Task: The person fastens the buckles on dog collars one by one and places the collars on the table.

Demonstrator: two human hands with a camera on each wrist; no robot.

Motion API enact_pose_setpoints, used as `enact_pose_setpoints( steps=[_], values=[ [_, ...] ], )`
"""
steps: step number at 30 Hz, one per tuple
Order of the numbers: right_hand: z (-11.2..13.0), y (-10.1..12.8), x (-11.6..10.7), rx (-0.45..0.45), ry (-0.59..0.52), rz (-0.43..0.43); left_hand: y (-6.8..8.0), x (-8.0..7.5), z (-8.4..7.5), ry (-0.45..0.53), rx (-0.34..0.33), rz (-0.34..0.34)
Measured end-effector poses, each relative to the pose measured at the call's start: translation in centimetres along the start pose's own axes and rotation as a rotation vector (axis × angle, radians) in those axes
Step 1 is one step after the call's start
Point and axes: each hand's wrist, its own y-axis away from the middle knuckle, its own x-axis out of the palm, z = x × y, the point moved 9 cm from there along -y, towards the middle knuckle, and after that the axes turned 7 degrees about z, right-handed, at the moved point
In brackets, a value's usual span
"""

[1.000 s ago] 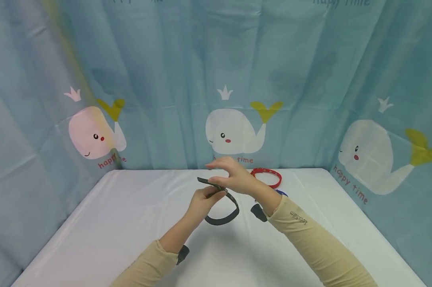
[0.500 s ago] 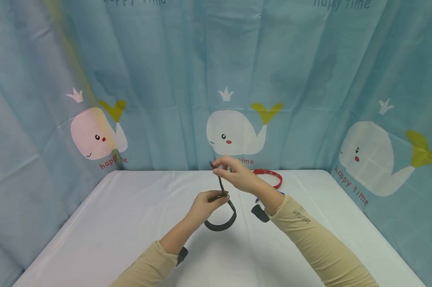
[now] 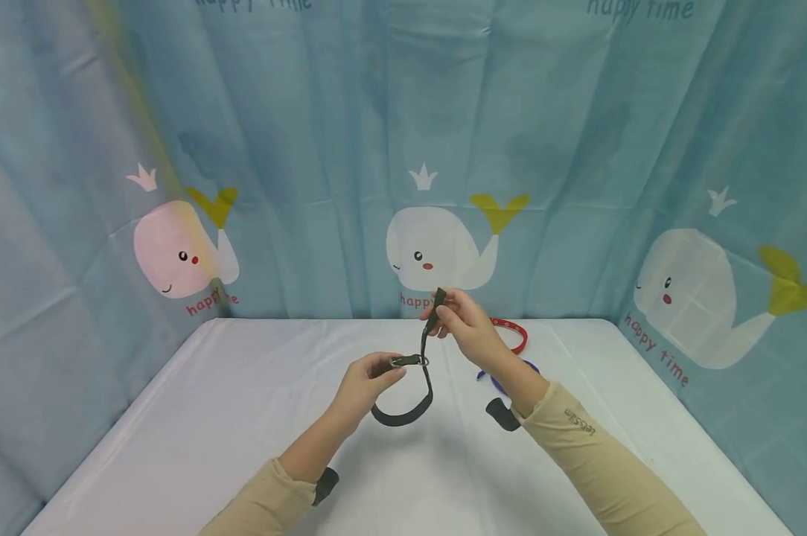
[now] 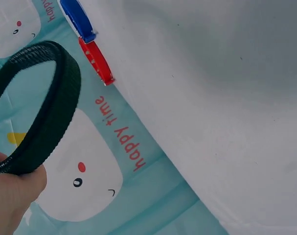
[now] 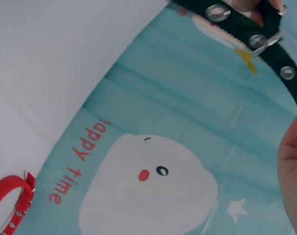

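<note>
A dark green collar with metal eyelets hangs in a loop above the table, held between both hands. My left hand pinches it near the metal buckle, which shows in the right wrist view. Higher and to the right, my right hand pinches the strap's free end between thumb and fingers. That end runs up out of the buckle area. In the left wrist view the collar's band curves out above the left thumb.
On the white table, a red collar lies at the back right. A blue collar lies in front of it, partly behind the right forearm. A blue whale-print curtain stands behind and at both sides.
My right hand has taken hold of the strap's free end and pulled it up and to the right. My left hand, still on the buckle part, has shifted slightly left.
</note>
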Motion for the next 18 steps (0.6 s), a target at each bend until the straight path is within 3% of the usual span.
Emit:
enact_pose_setpoints(
  steps=[8,18],
  values=[
    [-0.9,0.6,0.1,0.015,-0.068,0.007,0.4,0.0,-1.5,-0.011,0.097,-0.004],
    [-0.9,1.0,1.0,-0.003,-0.092,0.059,0.3,0.0,-2.2,-0.101,0.15,-0.025]
  ],
)
